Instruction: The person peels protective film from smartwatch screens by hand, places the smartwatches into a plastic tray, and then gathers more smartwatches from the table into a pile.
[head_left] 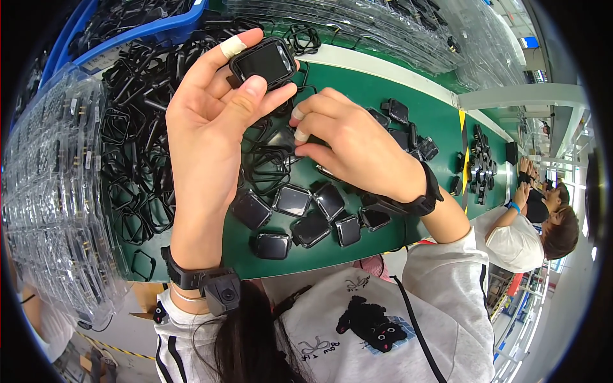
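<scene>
Raised over the green table [249,252], my left hand [207,121] grips a black square watch body [263,62], its dark screen tilted up between thumb and fingers. My right hand [357,140] is a little lower and to the right, thumb and fingertips pinched together. Whatever sits in that pinch is too small and hidden to name; a greyish patch shows beside the fingertips. Just below are thin black square frames [271,167]. Several watch bodies [292,200] lie on the table under my forearms, and more watch bodies [397,112] lie beyond my right hand.
A tangled heap of black frames [137,134] covers the table's left side. Stacked clear plastic trays [54,204] stand at far left; more trays [396,38] are at the back. A blue bin [195,19] sits back left. Two people [517,236] sit at right, past yellow-black tape [465,159].
</scene>
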`<action>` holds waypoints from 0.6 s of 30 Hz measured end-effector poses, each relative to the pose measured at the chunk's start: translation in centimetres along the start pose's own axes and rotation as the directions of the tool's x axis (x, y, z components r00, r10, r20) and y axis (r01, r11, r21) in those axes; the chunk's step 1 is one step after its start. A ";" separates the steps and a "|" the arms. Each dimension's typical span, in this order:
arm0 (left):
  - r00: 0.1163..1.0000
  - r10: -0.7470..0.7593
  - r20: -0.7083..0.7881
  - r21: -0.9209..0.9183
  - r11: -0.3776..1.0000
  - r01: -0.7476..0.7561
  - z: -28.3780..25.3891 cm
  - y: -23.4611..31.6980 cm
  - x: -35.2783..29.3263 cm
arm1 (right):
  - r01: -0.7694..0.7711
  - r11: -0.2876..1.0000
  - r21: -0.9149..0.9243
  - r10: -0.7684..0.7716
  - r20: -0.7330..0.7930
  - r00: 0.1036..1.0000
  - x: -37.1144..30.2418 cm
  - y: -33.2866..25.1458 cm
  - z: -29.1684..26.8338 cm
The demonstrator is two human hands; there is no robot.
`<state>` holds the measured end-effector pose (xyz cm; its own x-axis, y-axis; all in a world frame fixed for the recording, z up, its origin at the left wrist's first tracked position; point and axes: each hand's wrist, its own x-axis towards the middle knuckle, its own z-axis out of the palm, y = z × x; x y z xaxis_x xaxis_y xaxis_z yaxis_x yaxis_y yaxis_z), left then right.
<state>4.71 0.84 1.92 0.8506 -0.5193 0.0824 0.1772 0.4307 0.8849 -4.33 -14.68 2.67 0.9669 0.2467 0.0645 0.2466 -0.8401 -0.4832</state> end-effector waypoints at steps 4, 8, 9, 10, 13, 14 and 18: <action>1.000 0.000 0.010 0.022 1.000 0.000 0.1 0.1 0.0 | 0.047 0.990 -0.131 -0.060 -0.094 0.994 0.2 -0.2 0.8; 1.000 -0.003 0.015 0.034 0.999 0.003 0.0 0.0 0.0 | 0.133 0.990 -0.056 -0.136 -0.060 0.989 0.4 1.1 0.8; 1.000 0.002 0.005 0.018 1.000 -0.002 0.0 0.0 0.0 | 0.154 0.987 -0.042 -0.157 -0.060 0.986 0.3 1.3 0.8; 1.000 0.007 -0.006 0.003 1.000 -0.007 0.0 -0.1 0.1 | 0.175 0.984 -0.029 -0.177 -0.060 0.982 0.3 1.4 0.8; 1.000 -0.007 0.009 0.020 1.000 0.007 -0.1 -0.1 0.0 | 0.134 0.986 -0.100 -0.143 -0.087 0.986 0.5 0.7 1.2; 1.000 -0.008 0.010 0.020 1.000 0.008 -0.1 -0.1 0.0 | 0.133 0.986 -0.099 -0.142 -0.088 0.986 0.5 0.8 1.2; 1.000 -0.020 0.008 0.021 1.000 0.019 0.0 -0.2 0.1 | 0.210 0.978 -0.016 -0.211 -0.104 0.972 0.5 1.9 1.1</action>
<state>4.73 0.67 1.75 0.8428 -0.5338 0.0688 0.1832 0.4048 0.8958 -3.43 -15.66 0.86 0.8947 0.3665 0.2552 0.4452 -0.7769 -0.4452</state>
